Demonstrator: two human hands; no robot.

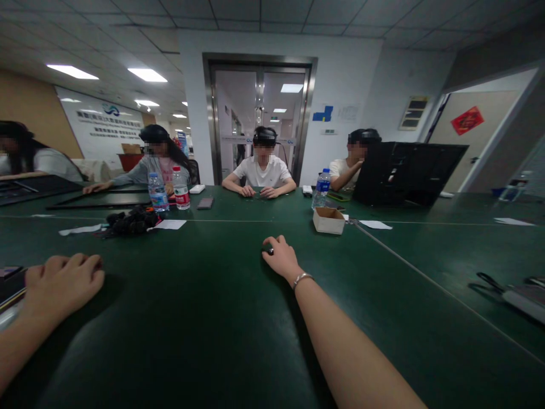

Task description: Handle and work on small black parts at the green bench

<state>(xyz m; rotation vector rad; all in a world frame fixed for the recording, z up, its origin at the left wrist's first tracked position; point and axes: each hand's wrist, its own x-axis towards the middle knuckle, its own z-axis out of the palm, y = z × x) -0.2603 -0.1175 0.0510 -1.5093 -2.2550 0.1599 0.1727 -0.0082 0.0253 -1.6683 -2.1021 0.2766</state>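
Note:
My right hand point(281, 260), reaching out over the green table point(204, 318), is closed on a small dark shiny piece point(271, 251). The piece shows between thumb and fingers, too small to tell its kind. A silver bracelet point(302, 278) circles that wrist. At the left, my left hand point(63, 287) is held low over the tabletop, palm down, fingers loosely bent and slightly apart. No held thing shows in it, though its underside is hidden. Beside it, a dark flat object with a yellowish edge point(12, 292) is cut off by the frame.
Beyond my right hand stands an open cardboard box point(328, 221), near a water bottle point(321, 190). Two bottles point(181, 190) and a black tangled bundle point(133, 220) stand left. A large black panel point(404, 173) rises at right. Several people sit around, one person point(264, 165) directly opposite.

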